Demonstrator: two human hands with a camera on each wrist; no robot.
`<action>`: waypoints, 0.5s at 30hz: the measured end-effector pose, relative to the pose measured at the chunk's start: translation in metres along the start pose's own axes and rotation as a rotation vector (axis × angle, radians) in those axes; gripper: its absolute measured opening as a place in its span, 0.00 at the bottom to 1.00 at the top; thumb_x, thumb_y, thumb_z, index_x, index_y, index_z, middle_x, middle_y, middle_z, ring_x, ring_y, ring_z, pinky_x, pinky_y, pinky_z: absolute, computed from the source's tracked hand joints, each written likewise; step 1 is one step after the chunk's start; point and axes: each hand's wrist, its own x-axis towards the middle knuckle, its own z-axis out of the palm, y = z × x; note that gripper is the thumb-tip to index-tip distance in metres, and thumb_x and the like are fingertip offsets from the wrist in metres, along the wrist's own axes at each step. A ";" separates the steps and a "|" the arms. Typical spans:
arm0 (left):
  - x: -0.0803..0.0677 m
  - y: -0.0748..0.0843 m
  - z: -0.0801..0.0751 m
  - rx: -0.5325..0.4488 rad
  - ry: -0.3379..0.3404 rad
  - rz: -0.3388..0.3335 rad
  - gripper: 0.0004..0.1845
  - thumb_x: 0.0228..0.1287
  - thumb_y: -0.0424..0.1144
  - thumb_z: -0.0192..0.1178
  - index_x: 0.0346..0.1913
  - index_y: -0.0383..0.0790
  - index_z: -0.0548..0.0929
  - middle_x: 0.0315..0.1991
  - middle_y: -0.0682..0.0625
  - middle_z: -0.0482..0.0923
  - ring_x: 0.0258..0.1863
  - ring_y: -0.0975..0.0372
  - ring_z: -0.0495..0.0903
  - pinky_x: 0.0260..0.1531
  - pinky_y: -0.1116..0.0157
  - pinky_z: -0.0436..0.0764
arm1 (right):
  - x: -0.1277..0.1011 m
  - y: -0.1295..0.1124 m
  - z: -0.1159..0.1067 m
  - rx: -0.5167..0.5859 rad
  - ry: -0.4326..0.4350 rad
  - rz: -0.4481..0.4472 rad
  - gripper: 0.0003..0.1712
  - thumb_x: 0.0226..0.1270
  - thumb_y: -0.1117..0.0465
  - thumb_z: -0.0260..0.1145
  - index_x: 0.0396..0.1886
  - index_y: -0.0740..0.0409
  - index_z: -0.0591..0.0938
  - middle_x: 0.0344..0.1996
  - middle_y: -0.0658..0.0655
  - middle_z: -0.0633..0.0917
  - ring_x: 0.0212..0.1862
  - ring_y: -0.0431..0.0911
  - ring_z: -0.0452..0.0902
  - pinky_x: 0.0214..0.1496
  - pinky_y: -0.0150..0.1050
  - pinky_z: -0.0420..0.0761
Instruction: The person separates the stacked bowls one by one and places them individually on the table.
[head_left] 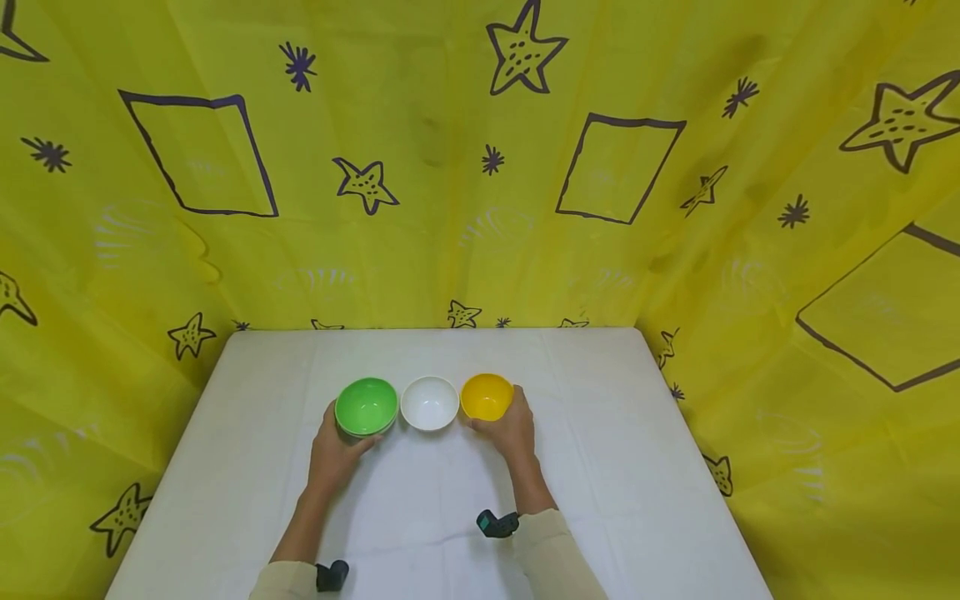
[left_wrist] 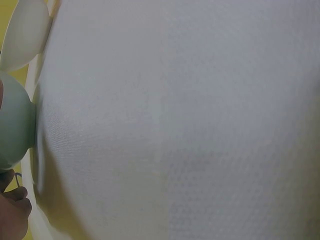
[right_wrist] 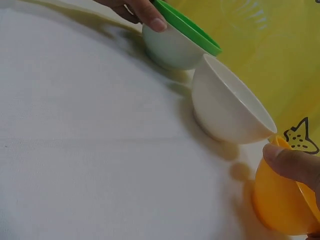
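Note:
At the left of a row of bowls, a green bowl (head_left: 367, 406) sits nested in a white bowl (right_wrist: 172, 47), its green rim showing above. My left hand (head_left: 332, 450) grips this pair, thumb against the white wall near the front and fingers round the left side. A second white bowl (head_left: 430, 403) stands upright in the middle, close beside both neighbours. On the right, my right hand (head_left: 513, 423) holds a yellow bowl (head_left: 486, 397), with the thumb at its near rim and the fingers round its right side. In the left wrist view, the left fingers (left_wrist: 14, 210) show only partly.
The bowls are on a table with a white cloth (head_left: 442, 517), towards its far edge. Yellow curtains (head_left: 450, 242) printed with stars and shapes enclose the back and both sides. Each wrist wears a small black camera (head_left: 497, 524).

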 end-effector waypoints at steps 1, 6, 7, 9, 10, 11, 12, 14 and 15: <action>0.000 0.001 0.000 0.001 -0.005 -0.006 0.58 0.52 0.40 0.84 0.80 0.31 0.58 0.75 0.29 0.65 0.75 0.37 0.63 0.75 0.39 0.60 | -0.001 0.000 0.000 -0.005 -0.009 0.010 0.57 0.40 0.56 0.92 0.69 0.62 0.69 0.59 0.63 0.80 0.62 0.61 0.77 0.69 0.61 0.75; 0.002 0.000 -0.001 0.005 -0.023 -0.024 0.59 0.53 0.40 0.84 0.80 0.31 0.56 0.76 0.30 0.64 0.76 0.38 0.62 0.75 0.39 0.59 | -0.003 -0.002 -0.001 -0.056 -0.046 0.044 0.74 0.45 0.50 0.90 0.82 0.66 0.53 0.77 0.71 0.62 0.74 0.67 0.64 0.75 0.65 0.65; 0.002 0.000 -0.001 0.004 -0.023 -0.025 0.59 0.53 0.40 0.84 0.81 0.31 0.56 0.76 0.30 0.64 0.76 0.38 0.62 0.75 0.39 0.59 | -0.002 -0.002 -0.001 -0.070 -0.049 0.041 0.76 0.46 0.49 0.89 0.83 0.67 0.50 0.79 0.72 0.58 0.76 0.67 0.60 0.76 0.65 0.64; 0.002 -0.002 0.000 0.001 -0.023 -0.023 0.59 0.52 0.39 0.84 0.81 0.32 0.56 0.76 0.30 0.64 0.76 0.38 0.62 0.75 0.39 0.59 | -0.001 -0.004 -0.002 -0.098 -0.048 0.026 0.77 0.47 0.46 0.88 0.84 0.67 0.48 0.81 0.72 0.55 0.78 0.67 0.56 0.77 0.65 0.62; 0.002 -0.002 0.000 -0.001 -0.024 -0.022 0.59 0.52 0.39 0.84 0.81 0.32 0.56 0.76 0.30 0.64 0.76 0.38 0.62 0.75 0.39 0.59 | -0.001 -0.004 -0.003 -0.109 -0.043 0.013 0.76 0.47 0.45 0.88 0.84 0.67 0.49 0.81 0.72 0.54 0.79 0.67 0.55 0.77 0.64 0.62; 0.003 -0.003 0.000 -0.003 -0.022 -0.022 0.59 0.52 0.39 0.84 0.81 0.32 0.57 0.75 0.30 0.64 0.76 0.38 0.62 0.75 0.39 0.59 | 0.000 -0.005 -0.003 -0.121 -0.042 -0.001 0.76 0.47 0.44 0.87 0.84 0.68 0.50 0.81 0.72 0.54 0.80 0.67 0.53 0.77 0.64 0.61; 0.003 -0.003 0.000 -0.005 -0.020 -0.023 0.59 0.52 0.39 0.84 0.81 0.32 0.57 0.75 0.30 0.64 0.75 0.38 0.62 0.75 0.38 0.59 | 0.001 -0.006 -0.004 -0.133 -0.040 -0.014 0.76 0.47 0.43 0.86 0.83 0.68 0.51 0.81 0.72 0.54 0.80 0.66 0.52 0.78 0.64 0.60; 0.002 -0.003 0.001 -0.008 -0.016 -0.017 0.59 0.51 0.39 0.84 0.80 0.32 0.57 0.75 0.30 0.65 0.75 0.37 0.63 0.75 0.38 0.59 | 0.003 -0.009 -0.004 -0.147 -0.039 -0.034 0.75 0.47 0.41 0.86 0.83 0.69 0.52 0.81 0.71 0.55 0.81 0.66 0.51 0.78 0.64 0.60; 0.002 -0.003 0.001 -0.007 -0.015 -0.013 0.59 0.51 0.39 0.84 0.80 0.32 0.57 0.75 0.30 0.65 0.75 0.37 0.63 0.74 0.37 0.60 | 0.004 -0.011 -0.004 -0.154 -0.040 -0.040 0.75 0.47 0.41 0.86 0.83 0.68 0.53 0.82 0.71 0.55 0.81 0.65 0.51 0.78 0.64 0.60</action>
